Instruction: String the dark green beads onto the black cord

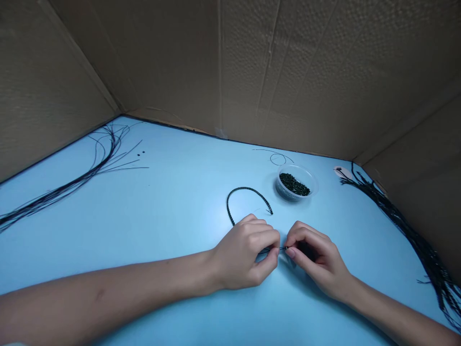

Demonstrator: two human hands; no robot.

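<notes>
My left hand point(250, 252) is closed in a pinch on thin dark cords. A short stretch of the cords spans the small gap to my right hand point(317, 257), whose thumb and index finger pinch their other end, where a tiny pale spot shows. A dark beaded strand point(247, 188) curves in an arc on the blue surface, and one of its ends passes behind my left hand. Beyond my hands stands a round clear tub point(288, 193) holding many small dark beads point(294, 184).
Loose dark cords point(77, 181) lie at the left. A thick bundle of dark strands point(399, 221) runs along the right side, near a pale round piece point(343, 173). A thin looped thread point(277, 157) lies behind the tub. Cardboard walls point(173, 62) enclose the blue table point(173, 206).
</notes>
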